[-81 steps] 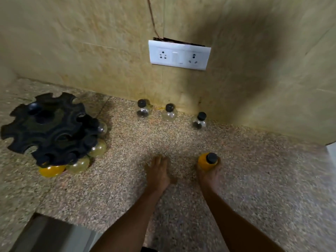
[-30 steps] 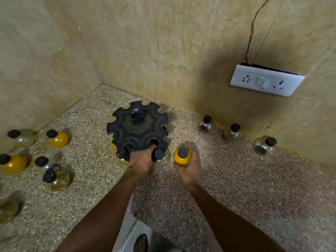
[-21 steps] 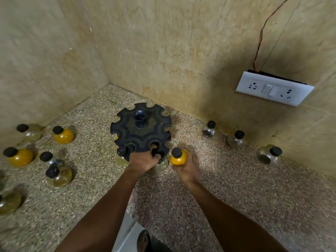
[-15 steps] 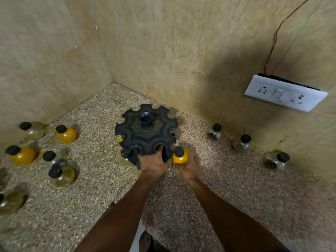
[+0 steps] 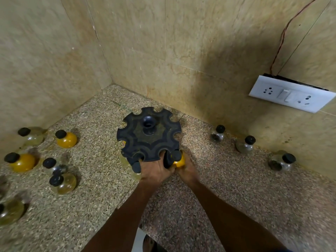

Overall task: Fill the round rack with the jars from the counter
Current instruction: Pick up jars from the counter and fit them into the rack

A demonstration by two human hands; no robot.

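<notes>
The black round rack (image 5: 149, 135) stands on the speckled counter (image 5: 236, 197) near the corner, its notched rim facing up. My left hand (image 5: 156, 169) grips the rack's near rim. My right hand (image 5: 187, 170) holds a yellow jar with a black cap (image 5: 179, 160) pressed against a notch at the rack's near right edge. A few jars hang under the rim beside my left hand, mostly hidden. Three clear jars (image 5: 217, 134) (image 5: 245, 144) (image 5: 281, 161) stand along the back wall.
Several loose jars sit on the counter at the left, two yellow (image 5: 66, 139) (image 5: 21, 161), others pale or clear (image 5: 63, 182) (image 5: 31, 135). A white socket plate (image 5: 291, 95) with a wire hangs on the right wall. Tiled walls close the corner behind the rack.
My right hand carried the yellow jar from the open counter over to the rack's near right notch. My left hand left the counter and took hold of the rack's rim.
</notes>
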